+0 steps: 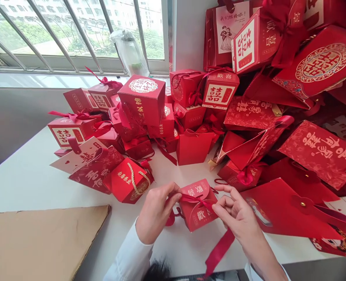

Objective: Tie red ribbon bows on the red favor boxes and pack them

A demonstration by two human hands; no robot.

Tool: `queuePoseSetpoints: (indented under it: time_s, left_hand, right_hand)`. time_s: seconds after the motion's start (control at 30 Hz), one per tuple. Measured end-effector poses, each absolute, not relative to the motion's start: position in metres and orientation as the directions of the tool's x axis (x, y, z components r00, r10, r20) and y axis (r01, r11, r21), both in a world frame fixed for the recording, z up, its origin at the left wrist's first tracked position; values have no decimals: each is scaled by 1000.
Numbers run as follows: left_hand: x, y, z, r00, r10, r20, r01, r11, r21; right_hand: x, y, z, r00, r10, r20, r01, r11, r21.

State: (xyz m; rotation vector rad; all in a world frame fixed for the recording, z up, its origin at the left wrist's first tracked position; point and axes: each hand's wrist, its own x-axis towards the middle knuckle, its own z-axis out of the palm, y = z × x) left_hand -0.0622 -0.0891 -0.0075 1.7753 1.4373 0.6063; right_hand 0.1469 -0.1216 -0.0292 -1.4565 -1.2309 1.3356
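A small red gift box [198,222] with gold characters on its lid rests on the white table in front of me. Across its top runs a dark red ribbon [194,199], crossed over at the middle of the lid. My left hand [158,208] pinches the ribbon at the box's left edge. On the right side, my right hand [238,212] pinches the other part of the ribbon between thumb and finger. One long ribbon tail hangs below my right hand toward the table's front edge. Dark red cord handles show at both sides of the box.
Several red gift boxes [142,105] are piled behind. Red gift bags [322,152] heap up on the right. A box with a gold rope handle [128,183] sits to the left, near a cardboard sheet [44,242]. A plastic-wrapped item [130,54] stands on the windowsill.
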Motion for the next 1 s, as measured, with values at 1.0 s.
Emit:
queuePoseSetpoints:
  time_s: [1.0]
  left_hand:
    - [-81,-93,1,295,914,-279,780,-62,622]
  right_hand:
    - [137,-126,-18,1,1000,-21,671,-16,-742]
